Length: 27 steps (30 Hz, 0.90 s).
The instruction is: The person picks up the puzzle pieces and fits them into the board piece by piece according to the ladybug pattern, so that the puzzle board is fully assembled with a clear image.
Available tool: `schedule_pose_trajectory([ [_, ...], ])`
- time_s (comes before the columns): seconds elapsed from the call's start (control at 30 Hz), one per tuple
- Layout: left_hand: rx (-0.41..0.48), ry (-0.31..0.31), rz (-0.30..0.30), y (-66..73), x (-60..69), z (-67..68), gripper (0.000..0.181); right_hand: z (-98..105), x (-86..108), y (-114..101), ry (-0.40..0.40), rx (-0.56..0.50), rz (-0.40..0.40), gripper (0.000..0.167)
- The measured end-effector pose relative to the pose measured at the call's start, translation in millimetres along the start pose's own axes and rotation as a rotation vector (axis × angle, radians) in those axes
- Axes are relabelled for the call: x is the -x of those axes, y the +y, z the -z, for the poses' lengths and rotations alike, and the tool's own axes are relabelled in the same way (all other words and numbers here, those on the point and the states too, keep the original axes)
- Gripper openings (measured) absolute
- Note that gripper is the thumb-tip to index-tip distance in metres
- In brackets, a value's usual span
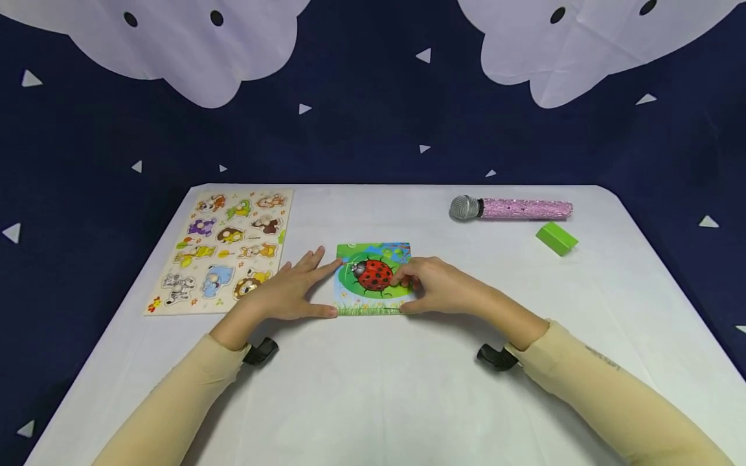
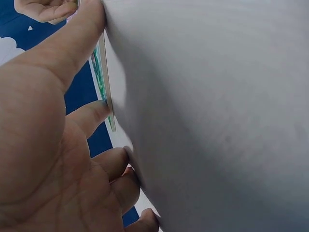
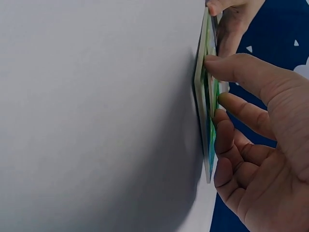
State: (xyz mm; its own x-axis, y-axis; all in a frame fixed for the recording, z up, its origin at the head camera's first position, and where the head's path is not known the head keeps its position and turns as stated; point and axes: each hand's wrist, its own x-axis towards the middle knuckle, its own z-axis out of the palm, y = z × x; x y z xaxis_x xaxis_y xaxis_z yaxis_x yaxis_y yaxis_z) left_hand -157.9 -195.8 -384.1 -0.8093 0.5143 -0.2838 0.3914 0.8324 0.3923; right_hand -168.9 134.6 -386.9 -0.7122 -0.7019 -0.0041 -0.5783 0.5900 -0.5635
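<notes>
A small square ladybug puzzle (image 1: 373, 275) lies on the white-covered table, its picture a red ladybug on green. My left hand (image 1: 291, 288) is beside its left edge, fingers spread, with thumb and index fingertip touching the board. At the right side, my right hand (image 1: 440, 285) has curled fingers and pinches the lower right puzzle piece (image 3: 210, 89) between thumb and fingers. In the right wrist view that piece sits slightly raised from the board (image 3: 198, 82). The left wrist view shows the board's edge (image 2: 104, 72) against the left hand's fingers; most of the picture is hidden there.
An animal peg puzzle board (image 1: 227, 259) lies at the left. A pink glittery microphone (image 1: 519, 208) rests at the back right, with a green block (image 1: 557, 239) in front of it. Behind the table (image 1: 379, 388) hangs a dark blue cloth with white clouds.
</notes>
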Motion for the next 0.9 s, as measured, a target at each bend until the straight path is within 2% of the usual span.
schedule_pose_trajectory([
  [0.17,0.013,0.012,-0.005,-1.6,1.6,-1.9,0.098,-0.2,-1.6,1.8,-0.008,-0.001,-0.01,0.039],
  [0.57,0.014,-0.003,-0.003,-0.7,0.5,-0.6,0.098,5.3,-2.8,3.7,-0.019,-0.013,-0.025,0.04],
  [0.9,0.023,-0.002,0.003,-1.7,0.4,-1.7,0.099,6.3,-1.5,3.8,-0.046,-0.011,-0.006,0.037],
])
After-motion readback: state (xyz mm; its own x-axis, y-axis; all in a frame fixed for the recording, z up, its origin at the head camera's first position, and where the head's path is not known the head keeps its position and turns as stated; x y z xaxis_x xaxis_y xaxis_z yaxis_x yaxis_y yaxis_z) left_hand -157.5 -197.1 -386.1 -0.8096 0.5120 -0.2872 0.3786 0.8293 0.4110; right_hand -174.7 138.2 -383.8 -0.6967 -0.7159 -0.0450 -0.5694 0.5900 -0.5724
